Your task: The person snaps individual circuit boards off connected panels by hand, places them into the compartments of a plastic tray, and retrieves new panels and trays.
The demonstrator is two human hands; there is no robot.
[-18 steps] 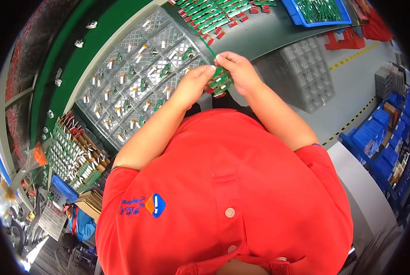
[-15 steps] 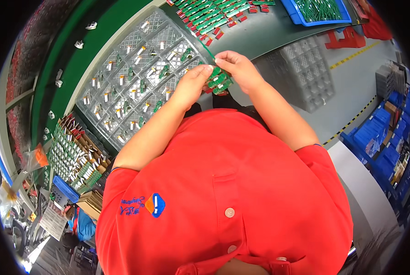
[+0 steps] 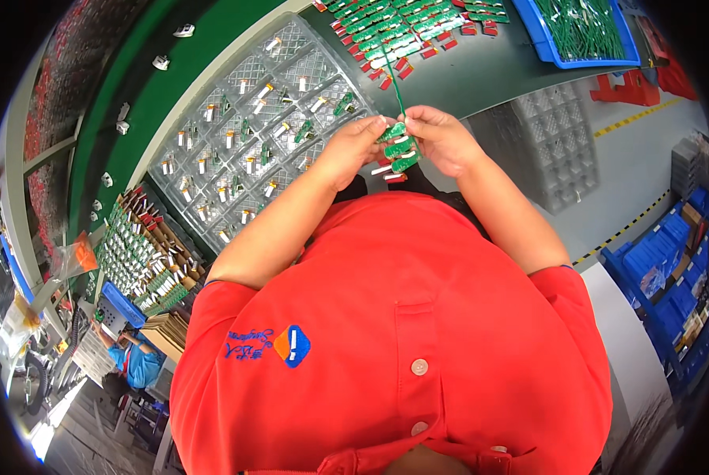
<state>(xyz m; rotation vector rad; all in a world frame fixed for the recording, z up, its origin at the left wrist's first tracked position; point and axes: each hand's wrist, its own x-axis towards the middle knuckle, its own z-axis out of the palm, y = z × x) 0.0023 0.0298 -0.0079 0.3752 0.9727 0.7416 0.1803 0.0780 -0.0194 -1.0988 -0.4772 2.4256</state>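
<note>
In front of my chest, a small group of green circuit boards (image 3: 402, 148) with white and red parts sits between my two hands. My left hand (image 3: 350, 153) is closed, its thumb and fingers pinching the boards' left edge. On the other side my right hand (image 3: 445, 141) is closed as well, its fingertips at the top right of the boards and at the lower end of a thin green strip (image 3: 395, 85). That strip points away from me over the bench. Whether it is still joined to the boards, I cannot tell.
Left of my hands lies a clear compartment tray (image 3: 247, 131) holding small parts. Rows of green boards (image 3: 402, 24) lie on the bench beyond, beside a blue bin (image 3: 540, 36) of green strips. Stacked trays (image 3: 556, 146) stand at right. Someone in blue (image 3: 138, 362) is at lower left.
My hands and the boards have shifted slightly right and down in view, as has the whole scene. The green strip now stands more upright. Both hands keep their hold.
</note>
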